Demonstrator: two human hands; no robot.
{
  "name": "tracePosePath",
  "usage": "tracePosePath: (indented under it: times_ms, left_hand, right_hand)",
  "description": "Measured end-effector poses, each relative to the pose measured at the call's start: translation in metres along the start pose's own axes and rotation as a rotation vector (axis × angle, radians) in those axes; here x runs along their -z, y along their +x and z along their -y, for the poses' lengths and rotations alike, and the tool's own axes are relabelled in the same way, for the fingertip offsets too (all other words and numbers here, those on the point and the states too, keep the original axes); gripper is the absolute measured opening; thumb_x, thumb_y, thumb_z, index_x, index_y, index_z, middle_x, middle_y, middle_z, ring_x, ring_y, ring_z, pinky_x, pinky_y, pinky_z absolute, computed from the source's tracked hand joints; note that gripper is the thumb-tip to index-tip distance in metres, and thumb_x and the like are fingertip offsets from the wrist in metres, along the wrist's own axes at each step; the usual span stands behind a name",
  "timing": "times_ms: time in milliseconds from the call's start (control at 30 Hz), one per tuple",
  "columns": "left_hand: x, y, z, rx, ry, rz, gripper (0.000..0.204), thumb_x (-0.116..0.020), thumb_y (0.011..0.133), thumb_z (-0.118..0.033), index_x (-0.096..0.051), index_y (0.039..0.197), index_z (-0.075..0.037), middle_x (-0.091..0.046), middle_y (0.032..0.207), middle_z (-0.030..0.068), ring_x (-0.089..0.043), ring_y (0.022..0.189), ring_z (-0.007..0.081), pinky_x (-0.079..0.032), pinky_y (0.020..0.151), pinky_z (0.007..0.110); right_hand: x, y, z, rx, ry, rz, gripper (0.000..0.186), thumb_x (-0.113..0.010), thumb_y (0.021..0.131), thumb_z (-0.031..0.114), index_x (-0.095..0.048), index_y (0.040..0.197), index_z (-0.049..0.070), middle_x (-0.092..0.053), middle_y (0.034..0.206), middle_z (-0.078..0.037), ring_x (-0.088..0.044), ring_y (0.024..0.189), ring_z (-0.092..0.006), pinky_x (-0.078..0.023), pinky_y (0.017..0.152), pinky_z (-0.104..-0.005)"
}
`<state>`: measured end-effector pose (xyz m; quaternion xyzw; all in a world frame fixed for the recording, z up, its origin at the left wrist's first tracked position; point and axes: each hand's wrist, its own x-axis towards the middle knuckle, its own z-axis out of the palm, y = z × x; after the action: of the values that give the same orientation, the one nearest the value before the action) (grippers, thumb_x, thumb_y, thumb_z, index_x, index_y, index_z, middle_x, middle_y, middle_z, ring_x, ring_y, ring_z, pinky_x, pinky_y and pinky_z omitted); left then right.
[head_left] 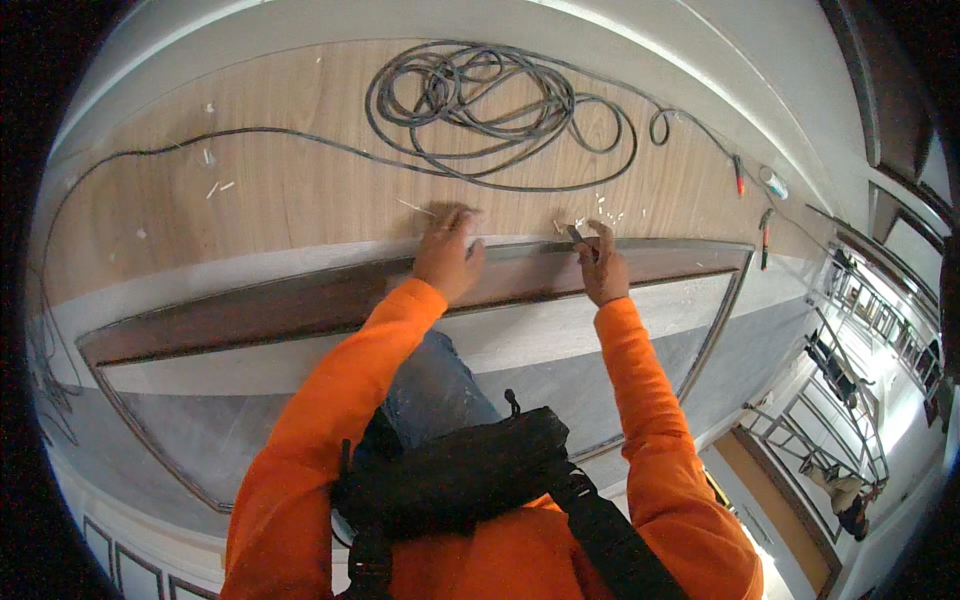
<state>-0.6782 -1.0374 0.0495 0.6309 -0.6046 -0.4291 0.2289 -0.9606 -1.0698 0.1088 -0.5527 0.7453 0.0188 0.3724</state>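
Observation:
In my right hand (606, 270) is a small dark hand tool (575, 234) with a flat, blade-like end. Its exact kind does not show. The tip points at the wood-grain panel, beside scattered white chips (600, 212). My left hand (448, 255) rests at the panel's near edge, thumb apart from the fingers, with nothing visible in it. A thin pale sliver (415, 207) lies just beyond its fingers. Both hands are above a long brown wooden strip with dark edges (340, 300).
A dark cable (470, 110) lies in a tangled coil across the wood-grain panel (290, 190). Red-handled tools (766, 240) and a small white container (773, 182) sit at the right. Metal scaffolding (880, 310) and another person (845, 495) are farther right.

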Motion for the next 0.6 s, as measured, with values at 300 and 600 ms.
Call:
tracePosePath:
  times_ms: [300, 600]
  left_hand:
    - [0.148, 0.042, 0.096, 0.18, -0.085, -0.621, 0.056, -0.069, 0.087, -0.018, -0.047, 0.136, -0.003, -0.056, 0.133, 0.0207, -0.057, 0.119, 0.0345, -0.043, 0.103, 0.042]
    - [0.197, -0.006, 0.149, 0.313, 0.307, -0.819, 0.047, -0.068, 0.088, -0.017, -0.052, 0.131, -0.006, -0.057, 0.125, 0.0174, -0.054, 0.115, 0.0325, -0.043, 0.099, 0.042]
  right_hand:
    - [0.034, 0.038, -0.033, 0.546, -0.367, 0.04, 0.016, -0.062, 0.091, 0.012, -0.066, 0.103, 0.004, -0.067, 0.102, -0.017, -0.063, 0.098, -0.0375, -0.052, 0.085, -0.044]
    - [0.019, 0.037, -0.048, 0.583, -0.473, 0.077, 0.02, -0.059, 0.091, 0.016, -0.063, 0.108, 0.006, -0.063, 0.107, -0.015, -0.06, 0.1, -0.0373, -0.052, 0.086, -0.0456]
